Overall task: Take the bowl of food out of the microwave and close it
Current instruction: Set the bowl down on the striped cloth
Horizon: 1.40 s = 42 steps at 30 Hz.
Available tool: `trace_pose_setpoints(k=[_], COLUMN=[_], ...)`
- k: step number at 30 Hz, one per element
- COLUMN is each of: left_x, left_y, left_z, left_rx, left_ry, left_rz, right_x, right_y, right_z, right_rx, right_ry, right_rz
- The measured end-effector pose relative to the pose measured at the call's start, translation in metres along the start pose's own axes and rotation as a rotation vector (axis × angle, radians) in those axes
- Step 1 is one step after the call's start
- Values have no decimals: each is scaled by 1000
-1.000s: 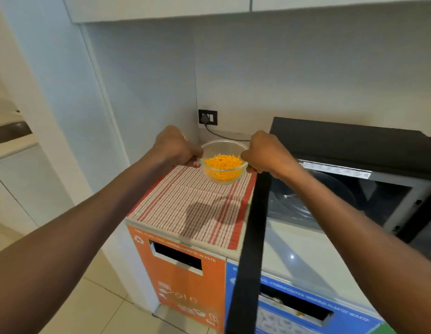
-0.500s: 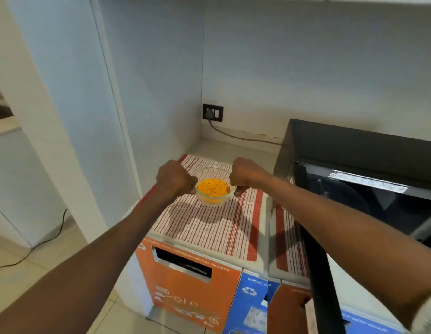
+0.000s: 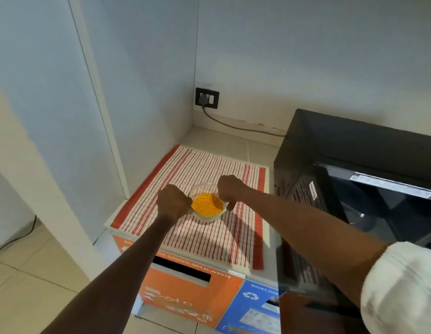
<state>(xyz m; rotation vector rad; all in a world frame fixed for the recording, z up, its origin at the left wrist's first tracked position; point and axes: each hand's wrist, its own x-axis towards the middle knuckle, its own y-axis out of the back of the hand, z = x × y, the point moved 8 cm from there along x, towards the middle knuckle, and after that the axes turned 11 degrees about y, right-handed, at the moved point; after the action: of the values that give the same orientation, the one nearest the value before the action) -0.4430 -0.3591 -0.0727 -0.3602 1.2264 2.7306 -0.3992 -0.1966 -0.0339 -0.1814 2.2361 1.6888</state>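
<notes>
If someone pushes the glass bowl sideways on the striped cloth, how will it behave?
The bowl looks like rigid clear glass, so probably breakable if dropped. The striped cloth would likely bunch up rather than let it slide. Its wide, low shape suggests it will not tip easily.

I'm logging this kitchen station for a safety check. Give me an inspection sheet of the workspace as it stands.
Surface: red striped cloth covers the counter top.
Job's things: glass bowl of orange food sits low over the cloth, contact unclear; microwave door open.
Clutter: nothing seen.
Grips: left hand and right hand pinch opposite sides of the rim.
Cables: power cord runs from wall socket towards the microwave.
Surroundings: orange waste bin and blue recycling bin below.
</notes>
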Motion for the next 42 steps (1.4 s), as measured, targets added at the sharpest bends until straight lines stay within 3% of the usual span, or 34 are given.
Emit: trace_pose_setpoints(k=[12,16,19,22,26,29,36,42], left_x=[41,42,43,46,36,24,-10,-58], left_y=[-36,-36,-35,-35,-34,-17,13,10], left_z=[-36,-40,-41,-47,-49,-55,-29,14], left_rx=[-120,-13,-66,-19,-53,-109,-206,-341], left_ry=[153,124,111,98,91,137,-114,-252], left_rz=[-81,-64,-63,-28,-102,-20,125,-6], right_x=[35,36,36,35,25,14,-28,-74], right_y=[-52,-55,-54,-60,-61,-52,-5,36], right_z=[11,10,9,10,5,1,1,10], right_rx=[103,113,144,246,405,441,326,172], right_ry=[-87,-82,-81,-110,-132,-100,-57,-18], right_rz=[-79,-38,-24,-76,-113,-101,30,145])
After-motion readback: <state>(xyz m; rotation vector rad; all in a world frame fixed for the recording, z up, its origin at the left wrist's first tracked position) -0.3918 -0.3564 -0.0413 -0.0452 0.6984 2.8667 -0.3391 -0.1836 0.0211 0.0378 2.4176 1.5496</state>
